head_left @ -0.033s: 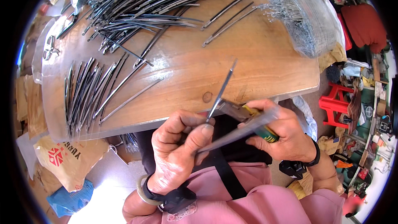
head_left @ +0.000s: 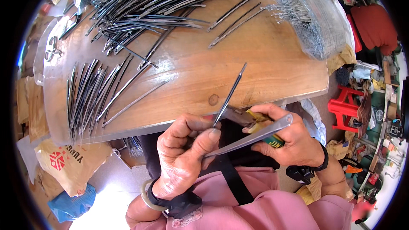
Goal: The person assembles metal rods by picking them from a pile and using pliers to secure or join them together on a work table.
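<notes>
My left hand (head_left: pixel 183 155) is closed, its thumb and forefinger pinching a thin dark metal strip (head_left: pixel 231 91) that points up and away over the table's near edge. A second, wider-looking grey metal strip (head_left: pixel 251 135) with a holed end runs from the same hand to the right, passing in front of my right hand. My right hand (head_left: pixel 292 138) is wrapped round a pair of pliers (head_left: pixel 237 117) with yellow and green handles. Their jaws are beside the dark strip, near my left fingertips; whether they grip it I cannot tell.
A wooden table (head_left: pixel 187 89) under clear film carries a large heap of dark strips (head_left: pixel 149 0), a smaller bundle (head_left: pixel 87 98) and scissors (head_left: pixel 53 49). A plastic bag of thin wires (head_left: pixel 315 21) lies at the far right. A red stool (head_left: pixel 343 106) stands beyond.
The grey strip was smeared by motion at its right end and now shows sharply. The dark strip's far tip has shifted slightly right. The pliers' jaws have moved slightly down.
</notes>
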